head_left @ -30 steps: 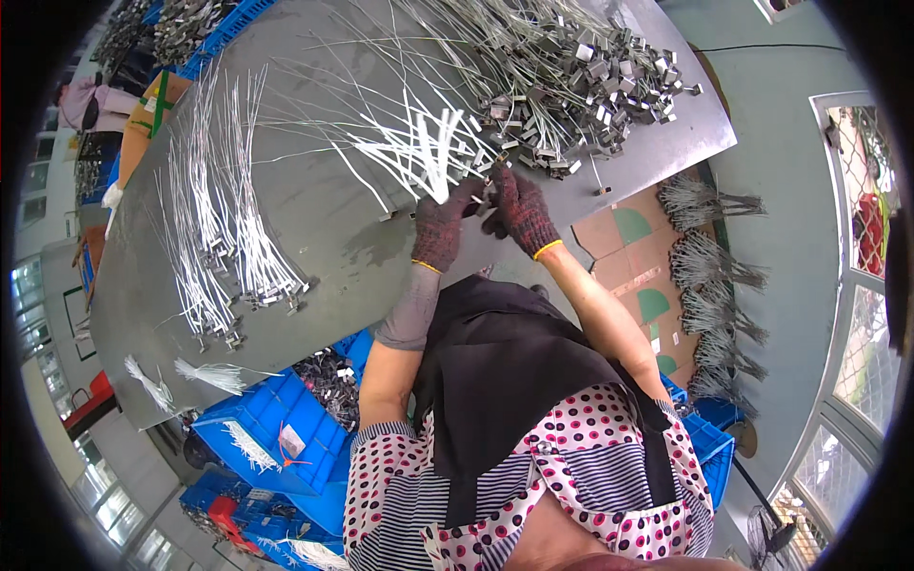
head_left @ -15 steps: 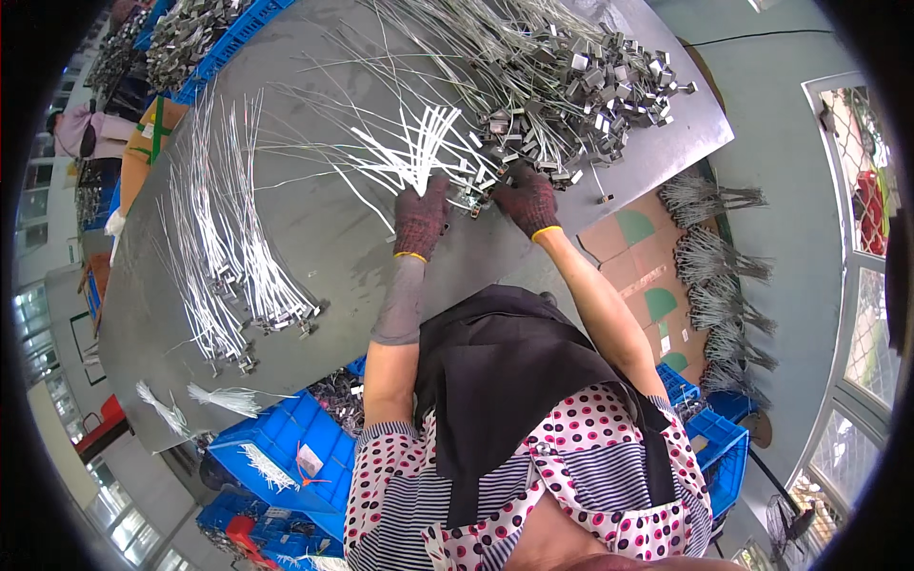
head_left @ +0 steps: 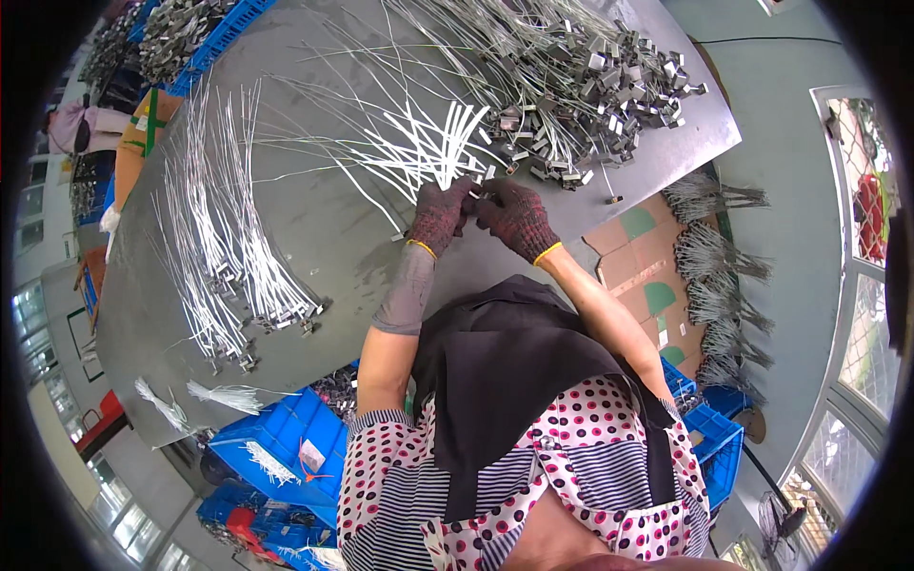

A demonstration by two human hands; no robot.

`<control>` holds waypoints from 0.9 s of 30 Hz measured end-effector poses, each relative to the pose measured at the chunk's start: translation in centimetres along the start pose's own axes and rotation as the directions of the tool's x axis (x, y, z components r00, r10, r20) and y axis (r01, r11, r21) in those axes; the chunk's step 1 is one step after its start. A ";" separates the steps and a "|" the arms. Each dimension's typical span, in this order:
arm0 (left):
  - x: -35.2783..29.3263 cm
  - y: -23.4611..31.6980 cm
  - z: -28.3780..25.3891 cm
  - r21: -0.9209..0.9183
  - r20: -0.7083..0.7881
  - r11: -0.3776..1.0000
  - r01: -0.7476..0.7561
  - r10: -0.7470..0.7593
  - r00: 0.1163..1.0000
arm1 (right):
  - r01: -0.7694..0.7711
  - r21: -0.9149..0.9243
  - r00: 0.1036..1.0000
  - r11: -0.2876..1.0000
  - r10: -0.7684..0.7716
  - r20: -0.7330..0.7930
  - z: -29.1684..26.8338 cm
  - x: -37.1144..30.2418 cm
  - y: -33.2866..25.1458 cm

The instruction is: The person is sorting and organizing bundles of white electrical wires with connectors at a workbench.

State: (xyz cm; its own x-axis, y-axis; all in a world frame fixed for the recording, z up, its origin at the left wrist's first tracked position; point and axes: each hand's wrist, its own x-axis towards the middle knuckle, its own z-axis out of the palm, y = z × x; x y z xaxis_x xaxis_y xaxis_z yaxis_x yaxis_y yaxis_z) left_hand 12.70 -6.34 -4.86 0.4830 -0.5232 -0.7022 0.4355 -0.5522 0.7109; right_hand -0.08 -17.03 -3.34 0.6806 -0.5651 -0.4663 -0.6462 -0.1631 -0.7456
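Observation:
My left hand (head_left: 440, 214), in a dark red-and-black knit glove, is closed around a fanned bundle of white-sleeved wires (head_left: 447, 143). Their bare, thin ends spread away toward the far left. My right hand (head_left: 519, 217), gloved alike, is beside it with bent fingers pressed together at the bundle's near end. What those fingers pinch is hidden. Just beyond them lies a large heap of wires with small metal blocks (head_left: 609, 105) on their ends. One white-sleeved wire (head_left: 371, 198) lies apart, left of my left hand.
Two long bundles of white-sleeved wires (head_left: 271, 276) lie on the grey metal table (head_left: 324, 352) at left. Blue crates (head_left: 286, 433) stand below the near edge. Wire bunches (head_left: 719, 247) rest on cardboard (head_left: 633, 257) at right. A person (head_left: 86, 128) is at the far left.
My right hand has moved left and down from the heap's edge to meet my left hand. My left hand has shifted slightly right with the wire bundle.

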 end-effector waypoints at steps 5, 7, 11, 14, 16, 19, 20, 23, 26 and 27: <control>-2.0 0.8 -1.1 0.653 -0.179 0.747 -0.124 0.311 0.933 | 0.246 -0.090 0.969 0.965 -0.248 -0.017 -1.5 -0.4 -2.6; -4.0 1.3 -1.2 0.711 -0.122 0.672 -0.209 0.410 0.904 | 0.305 -0.048 0.952 0.951 -0.303 0.053 -1.7 0.2 -3.2; -3.1 -0.9 0.8 0.862 -0.018 0.482 -0.156 0.337 0.941 | 0.420 -0.044 0.907 0.906 -0.421 -0.014 0.6 1.7 -1.7; -4.3 -0.8 0.5 0.735 -0.091 0.569 -0.369 0.622 0.777 | 0.380 0.061 0.916 0.923 -0.385 0.113 -0.4 1.9 -2.3; -4.4 -1.7 -0.5 0.643 -0.118 0.674 -0.362 0.555 0.823 | 0.115 0.266 0.928 0.957 -0.199 0.315 -2.8 1.4 -3.6; -6.1 -0.7 -0.7 0.337 -0.125 0.891 -0.304 0.363 0.923 | 0.182 -0.134 0.966 0.974 -0.203 -0.163 -5.1 4.2 -2.6; -5.9 -1.7 -1.1 0.192 -0.081 0.925 -0.328 0.348 0.934 | 0.139 -0.219 0.943 0.966 -0.196 -0.268 -5.5 4.9 -2.3; -7.2 -2.8 -0.8 -0.043 -0.005 0.932 -0.361 0.361 0.932 | -0.056 -0.365 0.902 0.929 -0.109 -0.418 -6.3 8.1 -1.0; -8.8 -4.9 -1.0 0.171 0.353 0.850 -0.498 0.419 0.837 | -0.195 -0.394 0.929 0.898 0.041 -0.367 -5.2 10.3 -0.8; -9.4 -5.0 -0.9 0.106 0.422 0.928 -0.359 0.285 0.861 | -0.192 -0.395 0.930 0.898 0.038 -0.365 -5.0 10.6 -0.6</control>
State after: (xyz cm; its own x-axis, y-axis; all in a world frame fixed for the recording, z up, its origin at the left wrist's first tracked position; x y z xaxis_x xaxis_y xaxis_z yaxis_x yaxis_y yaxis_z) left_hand 6.72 1.91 -1.76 0.2192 -0.8814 -0.4185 0.1504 -0.3932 0.9071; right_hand 5.79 -26.98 -5.49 0.4825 -0.8272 -0.2879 -0.8474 -0.3578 -0.3922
